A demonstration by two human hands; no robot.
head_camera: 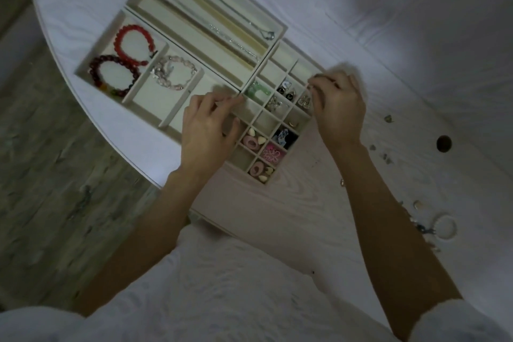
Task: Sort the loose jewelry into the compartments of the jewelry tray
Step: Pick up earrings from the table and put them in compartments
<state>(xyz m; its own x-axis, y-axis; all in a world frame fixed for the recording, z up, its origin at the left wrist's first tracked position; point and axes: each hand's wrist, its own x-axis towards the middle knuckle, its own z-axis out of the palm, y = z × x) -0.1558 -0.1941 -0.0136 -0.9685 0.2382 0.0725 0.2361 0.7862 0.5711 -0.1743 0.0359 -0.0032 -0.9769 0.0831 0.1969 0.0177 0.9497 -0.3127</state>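
On the pale wood-grain table point(277, 216) a cream jewelry tray point(280, 32) is laid out, divided into long slots, wide bays and a grid of small squares. Both hands are held over the grid section. The left hand point(206, 130) is placed over the grid's near-left squares, its fingers curled with the tips drawn together toward the thumb; whether anything is pinched there cannot be told. The right hand point(340, 108) is held at the grid's right edge, its fingertips bunched around what seems to be a small silvery piece point(311, 88), too blurred to be identified.

A red bead bracelet point(133, 44) and a dark red bead bracelet point(113, 75) are kept in one wide bay, and a pale crystal bracelet point(175, 75) in the next. Silver chains point(222, 28) are stretched along the long slots. A green piece point(258, 90), dark earrings point(287, 90), pink rings point(256, 141) and a pink flower piece point(272, 154) are seen in separate squares.

Loose jewelry point(427, 225) is scattered on the table to the right, well apart from the tray, a pale bangle point(444, 226) among it.
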